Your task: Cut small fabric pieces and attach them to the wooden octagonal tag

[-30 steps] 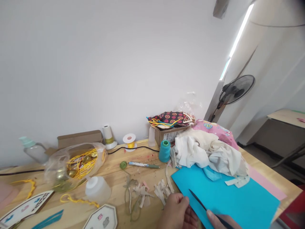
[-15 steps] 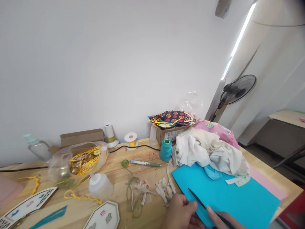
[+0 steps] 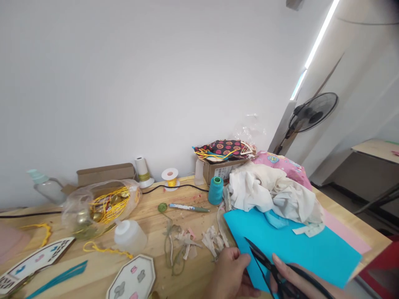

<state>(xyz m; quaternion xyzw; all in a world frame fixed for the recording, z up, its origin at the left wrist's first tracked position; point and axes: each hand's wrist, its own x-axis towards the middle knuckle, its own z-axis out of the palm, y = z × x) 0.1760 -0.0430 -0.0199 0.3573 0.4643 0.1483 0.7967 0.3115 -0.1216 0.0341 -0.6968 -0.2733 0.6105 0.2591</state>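
Observation:
Near the front edge of the table, my left hand (image 3: 230, 270) pinches the left edge of a bright blue sheet (image 3: 299, 249) between thumb and fingers. My right hand (image 3: 288, 272) grips black-handled scissors (image 3: 271, 265), whose dark blades are spread apart at the sheet's left part, close to my left thumb. One blade lies over the blue surface; whether the sheet sits between both blades I cannot tell. Crumpled white cloth (image 3: 274, 189) covers the sheet's far edge. Pale fabric scraps (image 3: 213, 241) lie just left of the sheet.
Behind stand a teal thread cone (image 3: 215, 191) and a cardboard box (image 3: 215, 170) of patterned fabric. Leftward are a pen (image 3: 189, 207), white squeeze bottle (image 3: 129, 236), octagonal piece (image 3: 132, 278) and plastic bag of yellow cords (image 3: 109, 205). A fan (image 3: 314, 112) stands beyond the table.
The scissors have opened, their blades now spread over the blue sheet. My left hand stays on the sheet's edge. The view has shifted slightly.

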